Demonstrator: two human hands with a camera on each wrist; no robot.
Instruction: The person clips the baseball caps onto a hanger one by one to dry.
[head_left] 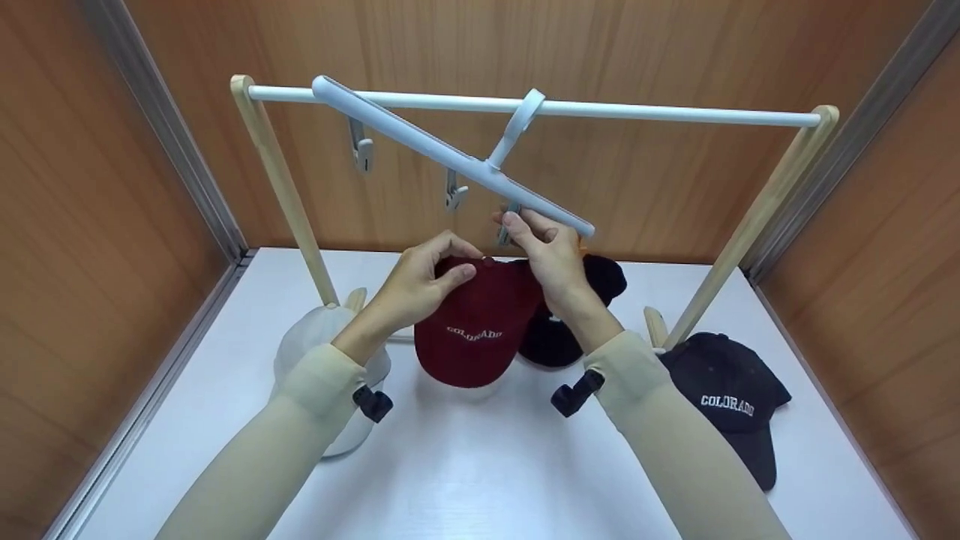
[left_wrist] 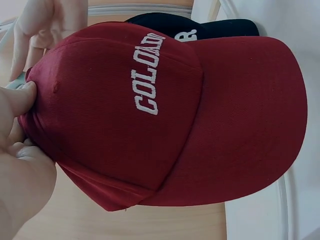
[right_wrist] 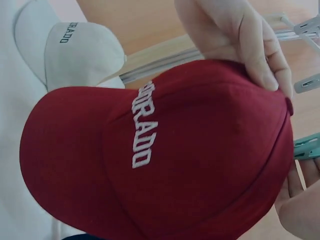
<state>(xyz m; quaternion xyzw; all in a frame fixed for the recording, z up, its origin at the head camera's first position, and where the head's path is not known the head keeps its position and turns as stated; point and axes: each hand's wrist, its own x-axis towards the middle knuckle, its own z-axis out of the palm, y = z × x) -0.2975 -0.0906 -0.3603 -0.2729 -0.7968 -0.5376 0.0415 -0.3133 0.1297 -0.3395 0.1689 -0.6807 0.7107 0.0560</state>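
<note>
A dark red cap [head_left: 480,322] with white COLORADO lettering hangs brim-down from my left hand [head_left: 427,277], whose thumb and fingers pinch it near the top of the crown. The left wrist view shows the thumb [left_wrist: 22,97] pressed on the cloth at the crown's end. My right hand [head_left: 551,255] holds the rightmost clip [right_wrist: 307,146] of a pale blue clip hanger [head_left: 450,157], just above the cap. That hanger tilts down to the right, its hook over the white rail [head_left: 645,111]. Part of the right fingers is hidden behind the cap in the right wrist view.
Behind the red cap is a black cap [head_left: 551,337]. A pale grey cap [head_left: 307,337] sits at left, partly behind my left arm, and a dark COLORADO cap [head_left: 727,401] at right. Wooden rack legs [head_left: 289,187] stand on the white table [head_left: 465,472] between wood-grain walls.
</note>
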